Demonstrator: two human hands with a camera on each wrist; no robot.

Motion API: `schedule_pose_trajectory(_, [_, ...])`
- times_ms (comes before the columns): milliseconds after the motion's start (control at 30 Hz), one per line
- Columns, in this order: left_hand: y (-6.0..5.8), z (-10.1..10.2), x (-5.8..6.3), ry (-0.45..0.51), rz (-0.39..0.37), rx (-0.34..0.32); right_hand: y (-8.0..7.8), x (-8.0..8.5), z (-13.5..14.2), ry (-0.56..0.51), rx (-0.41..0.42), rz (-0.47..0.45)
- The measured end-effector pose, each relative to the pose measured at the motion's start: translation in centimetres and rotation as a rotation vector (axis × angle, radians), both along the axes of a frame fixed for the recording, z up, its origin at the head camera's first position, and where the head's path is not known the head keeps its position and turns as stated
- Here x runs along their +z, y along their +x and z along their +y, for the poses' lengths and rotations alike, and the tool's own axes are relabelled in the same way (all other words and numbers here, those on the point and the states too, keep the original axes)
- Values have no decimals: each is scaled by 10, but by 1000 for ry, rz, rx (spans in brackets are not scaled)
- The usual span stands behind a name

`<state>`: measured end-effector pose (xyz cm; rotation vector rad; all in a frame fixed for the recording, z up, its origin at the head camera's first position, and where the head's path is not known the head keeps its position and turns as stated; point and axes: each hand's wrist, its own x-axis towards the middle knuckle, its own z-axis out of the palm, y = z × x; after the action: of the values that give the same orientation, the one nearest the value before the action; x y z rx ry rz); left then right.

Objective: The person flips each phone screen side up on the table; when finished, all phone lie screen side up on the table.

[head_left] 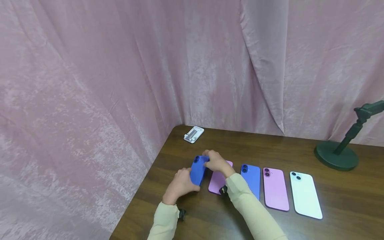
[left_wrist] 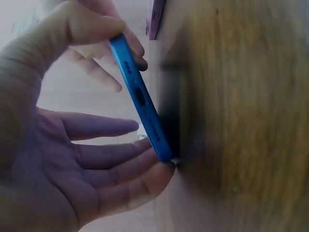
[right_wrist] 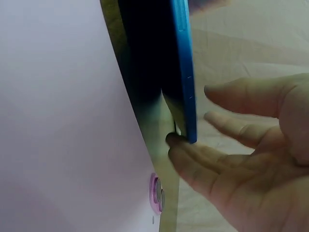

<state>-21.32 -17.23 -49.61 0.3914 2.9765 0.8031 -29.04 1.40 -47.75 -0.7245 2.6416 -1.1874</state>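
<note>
A blue smartphone [head_left: 198, 170] is tilted up off the wooden table, its dual-camera back facing up. My left hand [head_left: 181, 182] grips it by its near end. In the left wrist view, the thumb lies at one corner and the fingertips at the opposite one, with the charging port between. At the far end is my right hand [head_left: 217, 162], fingertips touching the corner of the phone. A small gap shows between its thumb [right_wrist: 241, 99] and the phone's back in the right wrist view. Partly under my right forearm lies a pink smartphone [head_left: 216, 184].
Right of my hands, another blue phone [head_left: 252, 180], a pink phone [head_left: 276, 190] and a pale mint phone [head_left: 305, 195] lie in a row. A white folding stand [head_left: 193, 134] lies near the far left corner. A dark green lamp-like base [head_left: 336, 155] stands back right.
</note>
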Motion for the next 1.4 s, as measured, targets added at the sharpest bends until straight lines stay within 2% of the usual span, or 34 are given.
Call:
schedule_pose_trajectory(133, [-2, -6, -1, 115, -53, 16, -3, 1, 3, -69, 7, -7])
schedule_pose_trajectory(267, [-2, -13, 1, 245, -123, 33, -4, 0, 6, -158, 12, -63])
schedule_pose_trajectory(367, [-2, -18, 1, 299, -155, 38, -3, -1, 8, -209, 11, -92])
schedule_pose_trajectory(633, [-1, -25, 2, 383, -177, 14, -7, -6, 8, -247, 26, -76])
schedule_pose_trajectory(767, [-2, -27, 1, 418, -184, -15, -7, -8, 7, -274, 37, -95])
schedule_pose_trajectory(967, [-2, -29, 2, 525, -236, -66, -7, -13, 6, -306, 77, -145])
schedule_pose_trajectory(1133, [1, -28, 9, 548, -233, -102, -5, -15, 4, -346, 110, -206])
schedule_pose_trajectory(1300, [7, -23, 24, 590, -231, -143, -4, -14, 3, -348, 119, -196])
schedule_pose_trajectory(1400, [9, -23, 21, 639, -255, -144, -2, -14, 0, -321, 100, -209])
